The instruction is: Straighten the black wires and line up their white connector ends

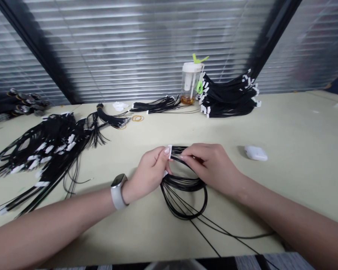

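Observation:
My left hand (pixel 154 165) pinches a small white connector (pixel 170 151) between thumb and fingers. Several thin black wires (pixel 181 183) run from it to the right and loop down onto the table. A second bit of white shows under my left fingers. My right hand (pixel 211 161) is closed just right of the connector, thumb and index finger pinched on a thin black wire (pixel 181 158). The fingertips hide that wire's end. Loose wire tails trail toward the table's front edge and pass under my right forearm.
Black wire bundles with white connectors (pixel 49 150) spread over the left side. A tied bundle (pixel 109 117), rubber bands (pixel 138 118) and more wires (pixel 156 105) lie farther back. Behind stand a drink bottle (pixel 190 82) and stacked harnesses (pixel 231 95). A white earbud case (pixel 255 153) sits right.

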`<act>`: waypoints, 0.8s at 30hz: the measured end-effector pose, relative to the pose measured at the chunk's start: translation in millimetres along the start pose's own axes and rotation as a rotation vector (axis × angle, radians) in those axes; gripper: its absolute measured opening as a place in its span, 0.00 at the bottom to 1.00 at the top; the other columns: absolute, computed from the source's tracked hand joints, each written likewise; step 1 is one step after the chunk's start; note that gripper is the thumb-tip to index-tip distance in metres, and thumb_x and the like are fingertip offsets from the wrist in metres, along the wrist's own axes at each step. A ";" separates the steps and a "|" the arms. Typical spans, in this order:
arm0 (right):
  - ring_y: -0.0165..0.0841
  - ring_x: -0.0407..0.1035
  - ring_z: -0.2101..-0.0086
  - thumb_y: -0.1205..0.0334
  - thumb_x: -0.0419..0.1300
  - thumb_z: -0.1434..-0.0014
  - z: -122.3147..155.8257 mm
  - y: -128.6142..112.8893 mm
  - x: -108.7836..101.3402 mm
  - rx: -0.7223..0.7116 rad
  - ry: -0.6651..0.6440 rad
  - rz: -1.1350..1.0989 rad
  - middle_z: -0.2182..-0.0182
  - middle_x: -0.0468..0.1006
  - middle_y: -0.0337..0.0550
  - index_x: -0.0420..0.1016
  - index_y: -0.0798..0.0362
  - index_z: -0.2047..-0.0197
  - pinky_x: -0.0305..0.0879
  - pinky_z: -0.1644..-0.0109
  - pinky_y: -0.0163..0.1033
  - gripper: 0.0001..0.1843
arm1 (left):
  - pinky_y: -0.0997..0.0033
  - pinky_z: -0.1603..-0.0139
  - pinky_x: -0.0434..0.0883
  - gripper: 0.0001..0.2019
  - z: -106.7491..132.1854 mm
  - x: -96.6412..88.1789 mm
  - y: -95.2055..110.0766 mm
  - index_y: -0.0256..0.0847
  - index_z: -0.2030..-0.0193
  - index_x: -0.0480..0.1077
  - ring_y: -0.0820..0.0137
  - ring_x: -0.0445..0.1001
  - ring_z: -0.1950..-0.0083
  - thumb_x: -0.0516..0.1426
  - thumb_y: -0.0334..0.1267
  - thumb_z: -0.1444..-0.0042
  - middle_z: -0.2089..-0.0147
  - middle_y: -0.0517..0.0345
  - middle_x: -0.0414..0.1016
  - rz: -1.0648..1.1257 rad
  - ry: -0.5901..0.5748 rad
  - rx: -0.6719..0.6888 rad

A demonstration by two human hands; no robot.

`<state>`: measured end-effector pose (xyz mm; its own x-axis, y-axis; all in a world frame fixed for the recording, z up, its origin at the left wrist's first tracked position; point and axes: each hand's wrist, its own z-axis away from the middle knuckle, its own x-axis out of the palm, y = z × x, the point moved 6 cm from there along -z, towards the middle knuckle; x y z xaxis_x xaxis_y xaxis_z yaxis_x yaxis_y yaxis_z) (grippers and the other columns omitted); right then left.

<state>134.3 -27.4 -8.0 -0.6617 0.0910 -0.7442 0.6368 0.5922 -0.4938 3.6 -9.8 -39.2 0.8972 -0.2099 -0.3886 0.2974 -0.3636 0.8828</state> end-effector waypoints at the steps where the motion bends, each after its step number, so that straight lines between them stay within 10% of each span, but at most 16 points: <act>1: 0.26 0.66 0.73 0.67 0.54 0.43 0.5 0.7 0.7 0.017 -0.005 0.035 0.74 0.75 0.37 0.73 0.54 0.70 0.58 0.68 0.32 0.08 | 0.76 0.76 0.60 0.20 -0.2 0.1 -0.2 0.37 0.76 0.63 0.76 0.60 0.79 0.43 0.46 0.39 0.82 0.63 0.63 -0.001 0.002 -0.002; 24: 0.29 0.67 0.71 0.65 0.47 0.39 1.7 -7.7 1.9 -0.087 -0.113 0.373 0.74 0.74 0.43 0.75 0.55 0.69 0.56 0.69 0.34 0.16 | 0.74 0.76 0.61 0.22 -5.3 2.8 -7.2 0.38 0.78 0.63 0.75 0.60 0.80 0.43 0.49 0.40 0.83 0.63 0.63 -0.007 -0.011 -0.090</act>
<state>128.8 -33.1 -6.3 -0.3405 0.2267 -0.9125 0.7861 0.6010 -0.1441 5.7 -3.0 -45.2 0.8912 -0.2180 -0.3978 0.3326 -0.2822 0.8999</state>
